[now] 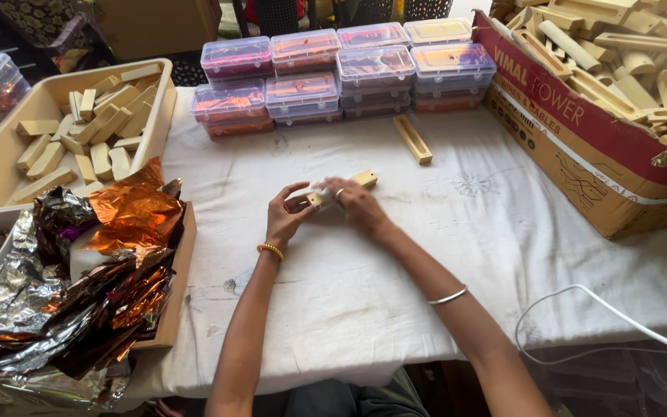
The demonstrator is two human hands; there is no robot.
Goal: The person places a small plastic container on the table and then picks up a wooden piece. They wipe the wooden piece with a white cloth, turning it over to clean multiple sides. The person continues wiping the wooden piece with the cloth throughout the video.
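Under both hands [326, 207], wooden block [363, 179] mostly hidden by fingers [296, 191].

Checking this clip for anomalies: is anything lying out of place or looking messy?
One wooden piece lies alone on the white cloth, apart from the bins. Crumpled foil spills over the tray at the left. A white cable trails across the table's right edge.

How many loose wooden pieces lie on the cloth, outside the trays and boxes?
2: a long piece lying alone near the lidded tubs, and a block held in both hands. Others may be hidden.
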